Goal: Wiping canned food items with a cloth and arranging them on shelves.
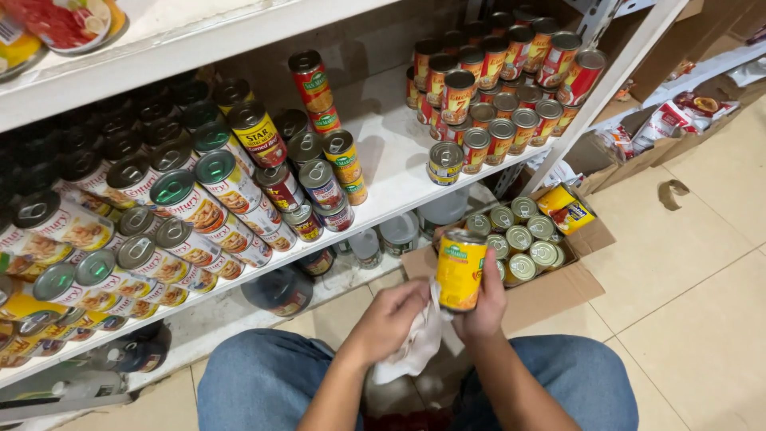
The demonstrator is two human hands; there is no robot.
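My right hand (483,307) grips a yellow-labelled can (460,270) upright, just above my knees. My left hand (388,319) holds a white cloth (415,345) pressed against the can's lower side. Both hands are in front of the lower shelf, beside an open cardboard box (550,291) that holds several similar cans with silver lids. A white store shelf (391,172) packed with stacked cans stands right ahead of me.
Red-labelled cans (499,76) are stacked at the shelf's right end; green-lidded cans (187,199) fill the left. My denim-covered knees (263,375) are at the bottom. Packets in boxes (666,120) lie on the tiled floor to the right.
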